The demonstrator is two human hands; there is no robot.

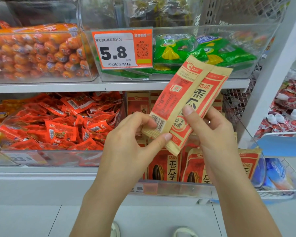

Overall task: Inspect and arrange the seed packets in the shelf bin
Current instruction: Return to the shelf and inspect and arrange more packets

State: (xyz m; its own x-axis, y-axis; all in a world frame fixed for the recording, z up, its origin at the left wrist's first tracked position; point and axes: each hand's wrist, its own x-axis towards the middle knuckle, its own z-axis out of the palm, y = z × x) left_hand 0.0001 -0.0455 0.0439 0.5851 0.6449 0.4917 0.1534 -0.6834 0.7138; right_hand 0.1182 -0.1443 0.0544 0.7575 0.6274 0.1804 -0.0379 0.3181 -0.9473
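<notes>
Two tan-and-red seed packets are held up in front of the shelf, tilted to the right and overlapping. My left hand (135, 134) pinches the lower end of the front packet (176, 96), whose back with the barcode faces me. My right hand (210, 130) grips the other packet (210, 89), its thumb on the printed front. Below them, more of the same seed packets (166, 166) stand upright in the clear shelf bin (178, 187) on the lower shelf.
A clear bin of red snack sachets (61, 124) sits left of the seed bin. Above are orange sausages (41, 52), green packets (202, 50) and a 5.8 price tag (121, 48). A wire basket (280, 190) and white shelf post (270, 79) stand at the right.
</notes>
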